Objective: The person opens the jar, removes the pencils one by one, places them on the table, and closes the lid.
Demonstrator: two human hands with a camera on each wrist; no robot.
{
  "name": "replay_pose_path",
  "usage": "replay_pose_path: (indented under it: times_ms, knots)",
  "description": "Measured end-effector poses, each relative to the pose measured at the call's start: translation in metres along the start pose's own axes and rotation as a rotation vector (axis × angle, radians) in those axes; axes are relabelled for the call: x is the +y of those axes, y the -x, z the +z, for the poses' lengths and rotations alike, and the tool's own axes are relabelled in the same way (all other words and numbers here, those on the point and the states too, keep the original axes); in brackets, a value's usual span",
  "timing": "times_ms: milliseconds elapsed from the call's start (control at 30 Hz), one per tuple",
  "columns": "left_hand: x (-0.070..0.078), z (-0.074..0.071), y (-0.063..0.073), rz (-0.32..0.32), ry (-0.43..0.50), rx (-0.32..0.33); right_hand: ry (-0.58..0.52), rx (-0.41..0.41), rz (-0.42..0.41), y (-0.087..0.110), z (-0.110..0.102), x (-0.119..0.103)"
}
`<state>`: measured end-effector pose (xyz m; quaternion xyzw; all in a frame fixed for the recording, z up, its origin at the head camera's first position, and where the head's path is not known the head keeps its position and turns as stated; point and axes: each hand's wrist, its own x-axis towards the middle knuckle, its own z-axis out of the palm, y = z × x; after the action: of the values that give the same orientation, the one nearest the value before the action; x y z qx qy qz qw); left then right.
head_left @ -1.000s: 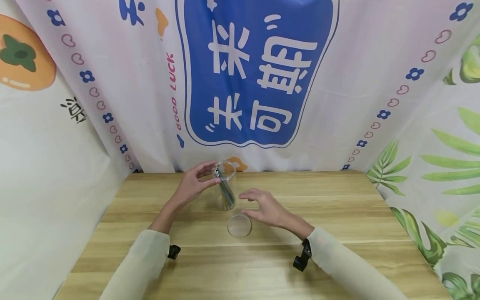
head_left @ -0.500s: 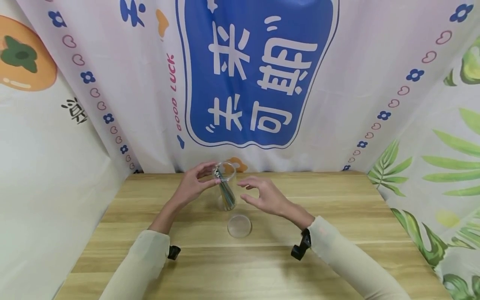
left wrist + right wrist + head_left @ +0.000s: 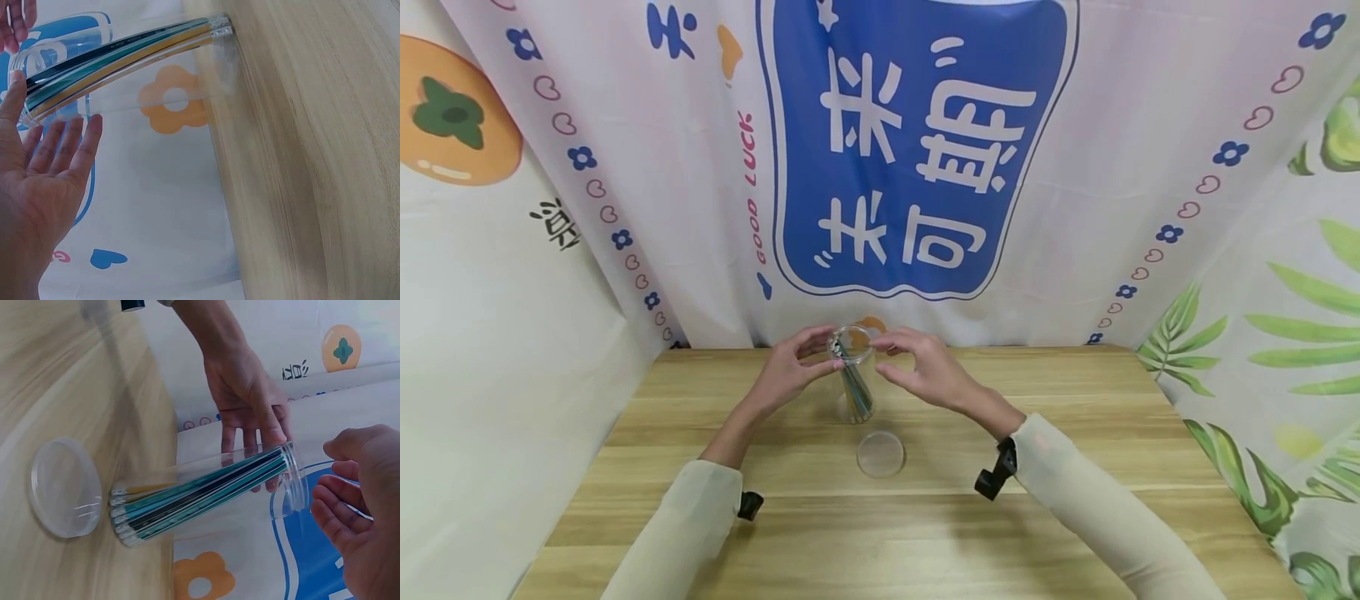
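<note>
A clear cylindrical jar (image 3: pixel 215 525) stands upright on the wooden table, its top uncovered. Inside it, a bundle of slim pencil-like sticks (image 3: pixel 200 495) in teal, black and yellow leans to the left, with silvery ends at the bottom. My left hand (image 3: pixel 788 367) grips the jar's upper left side, thumb in front and fingers behind. On the opposite side my right hand (image 3: pixel 931 371) holds nothing, its loosely bent fingers right beside the rim. In front of the jar a round clear lid (image 3: pixel 881 454) lies flat on the table.
The wooden table (image 3: pixel 760 533) ends at the back against a printed cloth (image 3: pixel 1037 317) with a blue panel, close behind the jar. More patterned cloth hangs on the left (image 3: pixel 497 333) and right (image 3: pixel 1262 275) sides.
My right hand has moved up and away from near the lid to the jar's rim. The left hand, jar and lid have stayed in place.
</note>
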<state>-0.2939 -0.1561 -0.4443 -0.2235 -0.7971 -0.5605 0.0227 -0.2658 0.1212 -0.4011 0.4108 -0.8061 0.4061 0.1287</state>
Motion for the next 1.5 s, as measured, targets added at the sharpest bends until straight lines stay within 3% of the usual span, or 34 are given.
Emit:
replay_pose_path:
  times_ms: [767, 1500]
  knots:
    - [-0.001, -0.003, -0.001, 0.004, 0.029, -0.012, 0.038, -0.029, -0.002, -0.039, 0.005, -0.003]
    - [-0.001, -0.001, -0.001, 0.003, 0.035, -0.002, 0.090, -0.159, 0.071, -0.066, 0.016, 0.001]
